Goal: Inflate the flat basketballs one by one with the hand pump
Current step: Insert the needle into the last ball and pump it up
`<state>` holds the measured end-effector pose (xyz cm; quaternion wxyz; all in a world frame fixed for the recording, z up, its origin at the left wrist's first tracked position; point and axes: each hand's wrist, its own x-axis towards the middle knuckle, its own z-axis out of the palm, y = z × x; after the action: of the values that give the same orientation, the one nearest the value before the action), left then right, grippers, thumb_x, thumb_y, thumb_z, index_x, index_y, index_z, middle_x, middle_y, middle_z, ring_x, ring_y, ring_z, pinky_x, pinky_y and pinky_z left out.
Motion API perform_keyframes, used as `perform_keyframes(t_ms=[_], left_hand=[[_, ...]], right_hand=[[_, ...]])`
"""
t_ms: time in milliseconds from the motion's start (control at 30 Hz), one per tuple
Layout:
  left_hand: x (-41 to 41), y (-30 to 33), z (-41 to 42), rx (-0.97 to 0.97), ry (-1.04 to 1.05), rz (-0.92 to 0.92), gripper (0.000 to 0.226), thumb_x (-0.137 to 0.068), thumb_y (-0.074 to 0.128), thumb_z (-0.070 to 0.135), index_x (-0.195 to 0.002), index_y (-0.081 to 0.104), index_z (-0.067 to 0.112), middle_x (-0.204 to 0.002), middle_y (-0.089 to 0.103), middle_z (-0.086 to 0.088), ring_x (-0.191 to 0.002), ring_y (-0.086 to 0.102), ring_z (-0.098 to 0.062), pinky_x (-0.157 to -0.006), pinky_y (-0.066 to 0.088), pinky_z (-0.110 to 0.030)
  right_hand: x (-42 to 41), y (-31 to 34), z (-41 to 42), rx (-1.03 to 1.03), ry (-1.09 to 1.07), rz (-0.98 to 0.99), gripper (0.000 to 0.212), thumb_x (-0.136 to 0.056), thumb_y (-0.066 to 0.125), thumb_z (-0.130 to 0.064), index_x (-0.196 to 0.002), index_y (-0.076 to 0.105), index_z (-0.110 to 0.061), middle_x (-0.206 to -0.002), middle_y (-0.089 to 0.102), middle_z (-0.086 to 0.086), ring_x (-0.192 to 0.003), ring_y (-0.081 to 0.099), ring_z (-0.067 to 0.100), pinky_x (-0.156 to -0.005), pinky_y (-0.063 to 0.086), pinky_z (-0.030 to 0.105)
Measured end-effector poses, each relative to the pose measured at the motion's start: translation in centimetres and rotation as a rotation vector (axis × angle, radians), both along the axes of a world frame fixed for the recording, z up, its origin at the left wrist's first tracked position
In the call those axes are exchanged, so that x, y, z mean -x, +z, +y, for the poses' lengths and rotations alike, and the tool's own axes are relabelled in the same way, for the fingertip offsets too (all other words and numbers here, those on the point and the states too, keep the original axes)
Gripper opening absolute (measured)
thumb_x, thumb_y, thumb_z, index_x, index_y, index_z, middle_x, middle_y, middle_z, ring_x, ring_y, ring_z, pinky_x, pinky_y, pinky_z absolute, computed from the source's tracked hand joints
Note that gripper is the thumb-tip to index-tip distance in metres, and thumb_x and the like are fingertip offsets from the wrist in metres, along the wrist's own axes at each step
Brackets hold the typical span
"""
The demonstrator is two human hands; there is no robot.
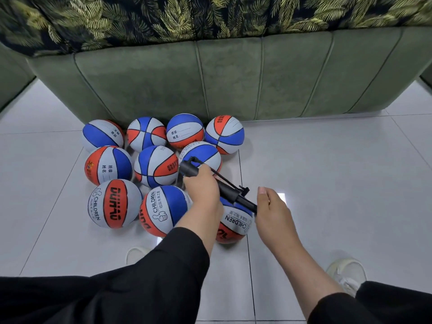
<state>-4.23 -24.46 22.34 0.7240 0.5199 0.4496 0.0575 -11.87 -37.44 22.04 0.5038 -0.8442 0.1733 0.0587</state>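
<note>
Red, blue & grey basketballs sit clustered on the white tile floor, packed vs. the base of a green velvet sofa w/ a leaf-print cover on top. No container holds them; they lie loose, ten or so, touching each other in rough rows. Head view: the black hand pump is held above the near balls, slanted from upper left down to lower right, its thin hose looped over the barrel. Left hand grips the pump barrel near its upper end, fingers curled round it, back of hand to camera. Right hand is at the pump's lower end; the end runs in behind the palm, thumb up, fingers hidden, so it looks to hold the handle but can't tell for sure how tight. Directly under the pump, between both wrists, lies the nearest ball, marked CHILDREN, partly hidden by left forearm & pump. Another CHILDREN ball sits just left of it, touching the left forearm in the picture. Black sleeves & pale shoes show at the bottom.
</note>
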Motion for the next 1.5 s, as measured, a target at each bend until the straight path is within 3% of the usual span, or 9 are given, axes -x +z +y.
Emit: perform_keyframes(t_ms=[100, 200, 467, 667, 900, 1067, 1167, 1333, 1500], left_hand=[[-1.0, 0.0, 2.3, 0.007, 0.076, 0.000, 0.033, -0.093, 0.060, 0.023, -0.123, 0.058, 0.010, -0.094, 0.062, -0.005, -0.076, 0.061, -0.022, -0.064, 0.054, -0.034], [-1.7, 0.0, 3.1, 0.011, 0.079, -0.015, 0.030, -0.093, 0.059, 0.020, -0.121, 0.056, 0.011, -0.091, 0.059, -0.005, -0.070, 0.059, -0.021, -0.054, 0.052, -0.029], [-0.4, 0.0, 0.0, 0.004, 0.040, -0.008, 0.033, -0.095, 0.058, 0.024, -0.126, 0.052, 0.014, -0.089, 0.058, -0.002, -0.072, 0.055, -0.019, -0.066, 0.047, -0.031], [0.7, 0.9, -2.9, 0.023, -0.007, -0.044, 0.027, -0.099, 0.055, 0.017, -0.126, 0.055, 0.013, -0.071, 0.056, 0.002, -0.058, 0.053, -0.011, -0.043, 0.045, -0.019], [-0.6, 1.2, -0.8, 0.075, -0.154, -0.046, 0.019, -0.095, 0.057, 0.011, -0.114, 0.056, 0.008, -0.073, 0.057, -0.005, -0.058, 0.055, -0.015, -0.056, 0.051, -0.026], [-1.9, 0.2, 0.5, 0.059, -0.445, 0.043, 0.034, -0.099, 0.064, 0.030, -0.126, 0.054, 0.011, -0.100, 0.060, -0.011, -0.092, 0.063, -0.026, -0.082, 0.060, -0.044], [-1.9, -0.4, 0.3, 0.099, -0.481, 0.057, 0.032, -0.101, 0.063, 0.037, -0.121, 0.056, 0.014, -0.112, 0.066, -0.015, -0.107, 0.069, -0.031, -0.096, 0.057, -0.054], [-2.5, -0.5, -0.4, 0.025, -0.547, 0.086, 0.035, -0.103, 0.060, 0.044, -0.119, 0.053, 0.014, -0.108, 0.066, -0.012, -0.112, 0.067, -0.033, -0.101, 0.055, -0.056], [-3.1, 0.3, -1.1, 0.078, -0.768, 0.021, 0.039, -0.106, 0.055, 0.045, -0.124, 0.059, 0.011, -0.108, 0.073, -0.011, -0.104, 0.070, -0.026, -0.099, 0.054, -0.052]], right_hand=[[0.4, -0.5, -1.1, 0.007, -0.010, 0.013, 0.029, -0.108, 0.031, -0.042, -0.109, 0.057, -0.029, -0.086, 0.063, -0.004, -0.088, 0.064, 0.028, -0.075, 0.046, 0.037], [0.7, -0.4, -1.5, 0.009, -0.012, 0.017, 0.031, -0.108, 0.031, -0.040, -0.109, 0.059, -0.027, -0.084, 0.064, 0.000, -0.086, 0.064, 0.029, -0.079, 0.050, 0.041], [0.0, -0.4, -0.5, 0.001, -0.045, 0.037, 0.039, -0.110, 0.025, -0.038, -0.124, 0.059, -0.024, -0.093, 0.061, -0.004, -0.094, 0.060, 0.027, -0.078, 0.038, 0.034], [-0.9, 1.1, 1.1, -0.063, -0.058, -0.012, 0.032, -0.111, 0.024, -0.034, -0.107, 0.055, -0.025, -0.086, 0.055, -0.011, -0.090, 0.056, 0.023, -0.076, 0.038, 0.034], [-1.6, 0.3, 1.1, -0.157, 0.102, 0.052, 0.039, -0.107, 0.036, -0.047, -0.087, 0.063, -0.027, -0.076, 0.065, 0.003, -0.066, 0.053, 0.020, -0.066, 0.044, 0.033], [-1.7, 0.0, -0.6, -0.189, 0.121, 0.040, 0.020, -0.102, 0.057, -0.042, -0.097, 0.073, -0.030, -0.075, 0.067, -0.019, -0.075, 0.062, 0.008, -0.068, 0.045, 0.023], [-2.3, 0.2, -1.2, -0.097, 0.155, 0.028, 0.008, -0.095, 0.070, -0.037, -0.101, 0.071, -0.033, -0.085, 0.069, -0.014, -0.075, 0.063, 0.002, -0.065, 0.046, 0.016], [-4.1, 0.7, -1.6, 0.264, 0.346, 0.142, 0.021, -0.088, 0.076, -0.043, -0.099, 0.067, -0.028, -0.089, 0.064, -0.005, -0.069, 0.068, 0.020, -0.067, 0.057, 0.037], [-6.6, 0.2, -2.0, 0.244, 0.347, 0.219, 0.018, -0.092, 0.060, -0.029, -0.109, 0.056, -0.022, -0.085, 0.065, 0.003, -0.074, 0.068, 0.027, -0.066, 0.063, 0.048]])
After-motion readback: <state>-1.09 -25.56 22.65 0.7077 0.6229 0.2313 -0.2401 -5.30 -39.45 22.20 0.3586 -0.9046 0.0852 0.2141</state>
